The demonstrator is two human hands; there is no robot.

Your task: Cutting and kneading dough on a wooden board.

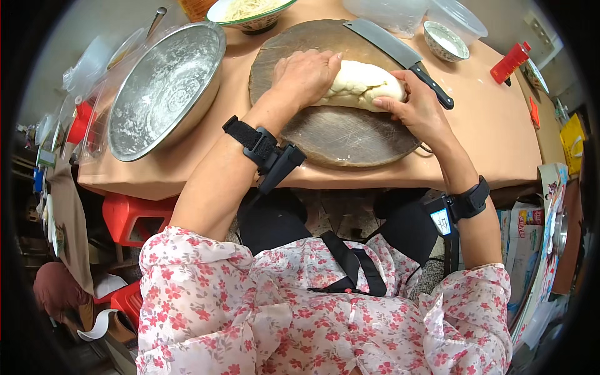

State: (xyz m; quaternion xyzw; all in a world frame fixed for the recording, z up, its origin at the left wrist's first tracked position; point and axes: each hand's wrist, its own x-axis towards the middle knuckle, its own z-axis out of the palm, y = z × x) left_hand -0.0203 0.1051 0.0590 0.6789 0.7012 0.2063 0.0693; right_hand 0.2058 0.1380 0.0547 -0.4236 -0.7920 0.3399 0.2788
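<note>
A thick log of white dough [357, 86] lies across the round wooden cutting board [350, 139], its surface creased along the near side. My left hand [307, 75] is laid over the dough's left end, fingers curled together on it. At the other end my right hand [420, 103] grips the dough, with the thumb on the near side and the fingers behind. The dough's left tip is hidden under my left hand. Just beyond the right hand, a cleaver [387, 44] rests on the board's far right edge, its black handle reaching over the table.
A large floury metal bowl [209, 69] stands tilted at the left. Behind the board are a bowl of pale shreds [251, 24] and clear plastic tubs [459, 20]. A small bowl of white powder [445, 41] and a red bottle [509, 62] stand at the right.
</note>
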